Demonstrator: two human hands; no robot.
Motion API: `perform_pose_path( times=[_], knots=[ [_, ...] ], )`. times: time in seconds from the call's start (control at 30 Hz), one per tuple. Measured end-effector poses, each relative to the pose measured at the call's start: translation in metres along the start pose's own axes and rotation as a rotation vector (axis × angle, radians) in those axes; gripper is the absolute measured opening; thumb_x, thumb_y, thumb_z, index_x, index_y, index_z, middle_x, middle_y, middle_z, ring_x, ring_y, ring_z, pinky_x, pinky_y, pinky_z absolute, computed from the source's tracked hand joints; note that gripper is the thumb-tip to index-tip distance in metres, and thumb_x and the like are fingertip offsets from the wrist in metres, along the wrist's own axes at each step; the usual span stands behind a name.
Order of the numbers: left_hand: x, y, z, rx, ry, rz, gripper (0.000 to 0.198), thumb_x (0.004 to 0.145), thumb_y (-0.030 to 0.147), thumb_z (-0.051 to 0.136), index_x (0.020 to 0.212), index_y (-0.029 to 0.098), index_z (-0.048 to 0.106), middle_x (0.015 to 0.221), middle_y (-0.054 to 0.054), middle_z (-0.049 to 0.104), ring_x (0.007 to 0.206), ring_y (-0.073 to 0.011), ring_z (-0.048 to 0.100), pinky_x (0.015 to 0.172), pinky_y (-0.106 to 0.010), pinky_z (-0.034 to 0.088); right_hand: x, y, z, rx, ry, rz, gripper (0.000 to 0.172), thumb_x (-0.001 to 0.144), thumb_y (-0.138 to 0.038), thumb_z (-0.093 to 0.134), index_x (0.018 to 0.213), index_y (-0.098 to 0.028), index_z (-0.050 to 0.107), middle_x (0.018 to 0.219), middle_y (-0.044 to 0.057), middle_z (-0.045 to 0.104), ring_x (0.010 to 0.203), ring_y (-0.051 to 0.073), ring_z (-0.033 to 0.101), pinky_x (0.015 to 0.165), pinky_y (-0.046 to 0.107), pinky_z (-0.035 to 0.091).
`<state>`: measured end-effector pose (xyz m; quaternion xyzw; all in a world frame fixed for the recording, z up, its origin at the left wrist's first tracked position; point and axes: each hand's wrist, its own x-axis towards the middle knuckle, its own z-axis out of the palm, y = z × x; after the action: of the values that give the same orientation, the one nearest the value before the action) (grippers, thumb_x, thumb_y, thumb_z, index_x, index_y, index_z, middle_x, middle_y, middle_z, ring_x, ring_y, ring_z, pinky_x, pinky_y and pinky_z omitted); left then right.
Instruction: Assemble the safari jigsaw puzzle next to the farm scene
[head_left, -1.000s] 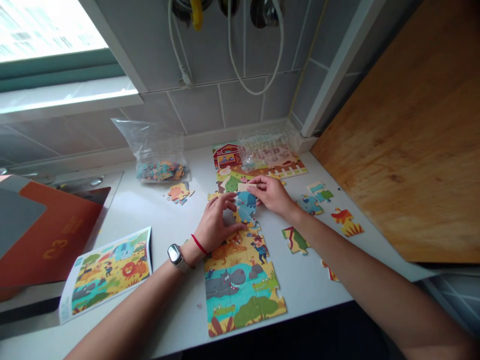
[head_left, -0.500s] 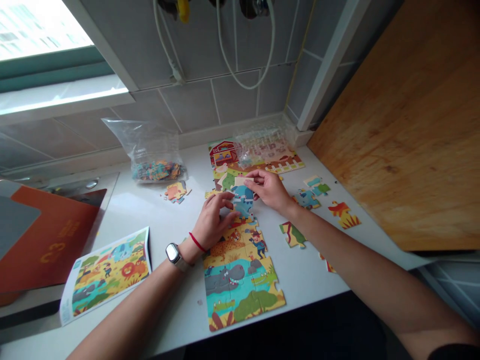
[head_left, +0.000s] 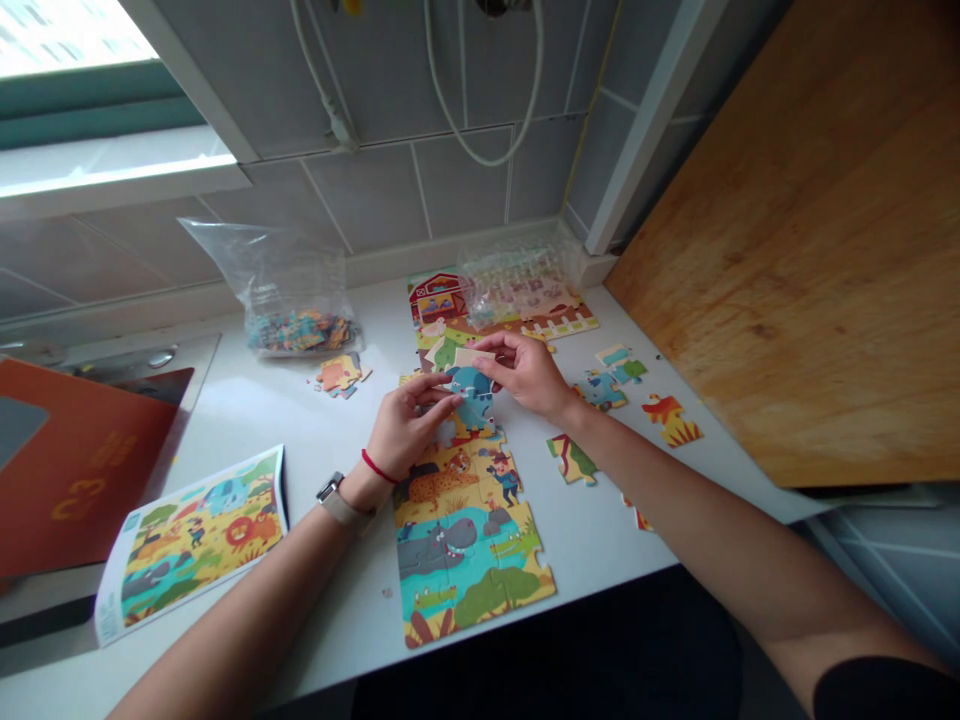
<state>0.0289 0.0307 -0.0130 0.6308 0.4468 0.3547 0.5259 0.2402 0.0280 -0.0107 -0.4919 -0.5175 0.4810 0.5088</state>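
Blue elephant puzzle pieces [head_left: 474, 408] stand above the upper end of a partly joined jigsaw puzzle [head_left: 457, 545], which shows a hippo, crocodiles and a leopard. My right hand [head_left: 529, 375] pinches the upper elephant piece at its top right edge. From the other side, my left hand [head_left: 409, 420] closes its thumb and fingers on the left edge of the elephant pieces. Whether the lower piece is fully joined to the upper one, I cannot tell. Right of the joined puzzle lie loose puzzle pieces, among them a green and yellow one [head_left: 574, 460].
Behind my hands lies a farm puzzle [head_left: 435, 305] with a clear plastic package [head_left: 517, 280] over part of it. A bag of pieces [head_left: 300, 325] and a small pile [head_left: 341, 374] sit back left. A picture leaflet [head_left: 199, 535] is at left; a wooden board [head_left: 750, 280] rises at right.
My left hand has closed its thumb and fingers onto the left edge of the elephant pieces. My right hand keeps its pinch. The whole view has shifted slightly.
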Motion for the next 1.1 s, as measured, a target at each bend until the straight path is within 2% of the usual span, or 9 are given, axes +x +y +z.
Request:
perform_pose_path(
  times=[0.13, 0.23, 0.33, 0.47, 0.63, 0.73, 0.87, 1.0, 1.1],
  knots=[
    [0.001, 0.002, -0.001, 0.012, 0.018, -0.028, 0.055, 0.07, 0.069, 0.086, 0.086, 0.017, 0.076, 0.082, -0.006, 0.079, 0.073, -0.0194, 0.073, 0.067, -0.029, 0.06, -0.002, -0.003, 0.001, -0.052, 0.003, -0.08, 0.038, 0.08, -0.053, 0.081, 0.1, -0.022, 0.073, 0.1, 0.005, 0.077, 0.08, 0.019, 0.071, 0.067, 0.03, 0.061],
    [0.001, 0.004, -0.003, 0.005, 0.022, -0.043, 0.053, 0.07, 0.068, 0.086, 0.082, 0.017, 0.077, 0.078, -0.004, 0.077, 0.064, -0.0151, 0.067, 0.059, -0.024, 0.054, -0.005, -0.006, 0.002, -0.08, 0.004, -0.115, 0.036, 0.081, -0.051, 0.081, 0.102, -0.023, 0.073, 0.105, 0.006, 0.077, 0.083, 0.019, 0.072, 0.072, 0.032, 0.062],
    [0.001, 0.003, -0.005, -0.05, 0.021, -0.088, 0.051, 0.068, 0.065, 0.089, 0.082, 0.017, 0.078, 0.075, -0.003, 0.076, 0.059, -0.0129, 0.063, 0.054, -0.022, 0.051, -0.006, -0.007, 0.004, -0.037, -0.052, -0.097, 0.042, 0.077, -0.047, 0.085, 0.109, -0.023, 0.071, 0.109, 0.005, 0.078, 0.092, 0.022, 0.075, 0.081, 0.035, 0.063],
    [0.002, 0.0, -0.007, -0.085, 0.063, -0.086, 0.049, 0.067, 0.063, 0.091, 0.082, 0.018, 0.078, 0.076, -0.004, 0.077, 0.061, -0.0135, 0.065, 0.057, -0.023, 0.054, -0.005, -0.004, 0.003, 0.062, -0.164, -0.016, 0.051, 0.072, -0.045, 0.09, 0.113, -0.021, 0.07, 0.104, 0.005, 0.08, 0.101, 0.026, 0.076, 0.092, 0.043, 0.064],
    [-0.001, -0.001, -0.004, -0.044, 0.112, -0.033, 0.046, 0.068, 0.059, 0.091, 0.083, 0.018, 0.077, 0.085, -0.006, 0.08, 0.073, -0.0181, 0.073, 0.067, -0.027, 0.06, -0.006, -0.008, 0.0, 0.036, -0.187, 0.013, 0.052, 0.074, -0.038, 0.089, 0.118, -0.021, 0.068, 0.102, 0.005, 0.079, 0.095, 0.024, 0.078, 0.085, 0.039, 0.066],
    [-0.007, 0.005, 0.0, -0.057, 0.143, -0.03, 0.044, 0.069, 0.056, 0.092, 0.083, 0.018, 0.075, 0.085, -0.006, 0.08, 0.075, -0.0191, 0.075, 0.068, -0.027, 0.062, -0.01, -0.016, -0.004, -0.017, -0.207, -0.007, 0.058, 0.078, -0.028, 0.086, 0.13, -0.023, 0.063, 0.114, 0.006, 0.076, 0.092, 0.021, 0.077, 0.08, 0.034, 0.065],
    [-0.017, 0.015, 0.007, -0.007, 0.177, -0.011, 0.041, 0.074, 0.053, 0.09, 0.084, 0.018, 0.072, 0.084, -0.006, 0.08, 0.075, -0.0193, 0.076, 0.065, -0.027, 0.062, -0.016, -0.029, -0.012, -0.091, -0.276, -0.058, 0.068, 0.081, -0.023, 0.083, 0.144, -0.026, 0.056, 0.125, 0.006, 0.071, 0.089, 0.017, 0.073, 0.077, 0.03, 0.062],
    [-0.025, 0.018, 0.016, 0.014, 0.049, -0.006, 0.041, 0.081, 0.05, 0.085, 0.101, 0.019, 0.067, 0.086, -0.006, 0.081, 0.079, -0.023, 0.079, 0.065, -0.03, 0.064, -0.019, -0.042, -0.032, -0.251, -0.396, -0.009, 0.078, 0.082, -0.023, 0.082, 0.154, -0.024, 0.05, 0.116, 0.006, 0.071, 0.075, 0.013, 0.062, 0.07, 0.028, 0.056],
    [-0.028, 0.016, 0.019, 0.124, -0.011, 0.07, 0.036, 0.089, 0.044, 0.078, 0.113, 0.02, 0.064, 0.095, -0.006, 0.083, 0.092, -0.0239, 0.08, 0.083, -0.036, 0.064, -0.018, -0.044, -0.049, -0.394, -0.488, 0.066, 0.077, 0.081, -0.023, 0.083, 0.153, -0.02, 0.054, 0.109, 0.005, 0.071, 0.076, 0.013, 0.059, 0.072, 0.028, 0.052]
  ],
)
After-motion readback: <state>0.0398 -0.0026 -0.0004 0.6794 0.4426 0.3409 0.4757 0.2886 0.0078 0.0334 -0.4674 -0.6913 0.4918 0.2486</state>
